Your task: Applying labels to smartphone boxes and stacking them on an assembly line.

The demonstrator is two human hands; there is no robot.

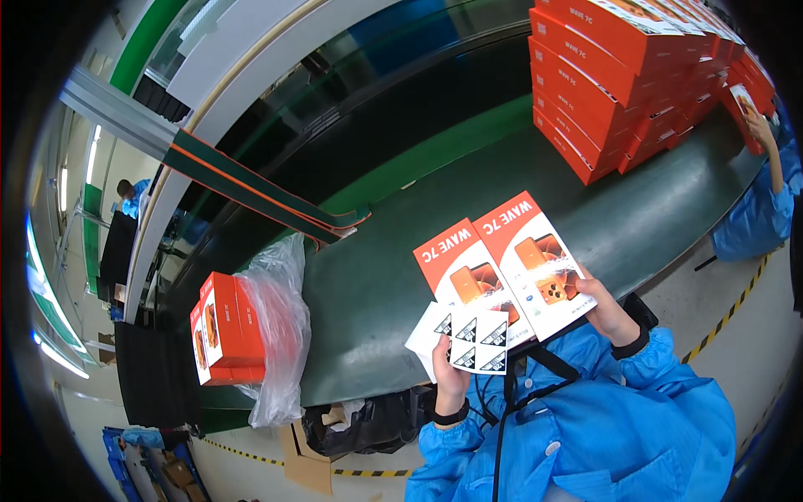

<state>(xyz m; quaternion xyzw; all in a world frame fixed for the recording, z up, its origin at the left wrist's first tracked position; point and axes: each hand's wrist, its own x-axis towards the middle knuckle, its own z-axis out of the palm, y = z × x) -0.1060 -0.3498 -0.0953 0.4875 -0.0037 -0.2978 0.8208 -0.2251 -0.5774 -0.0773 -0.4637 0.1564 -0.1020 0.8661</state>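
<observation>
In my left hand [452, 378] is a white sticker sheet [480, 343] with rows of black triangular labels, pinched with the thumb on top. More white paper shows beneath it at the left. My right hand [609, 313] grips the near right edge of a flat red-and-white phone box [520, 238], thumb on its face and the other fingers mostly hidden. Close beside that box, on its left, lies a second matching phone box [447, 255]. The sticker sheet covers its near end. Both boxes show orange phones on their faces.
A tall stack of red boxes [577, 92] stands on the dark green belt [360, 335] at the far right. At the left, red boxes [238, 322] sit in a clear plastic bag [284, 335]. A co-worker's hand [759, 130] holds a box at the right. A metal post [117, 113] rises at the left.
</observation>
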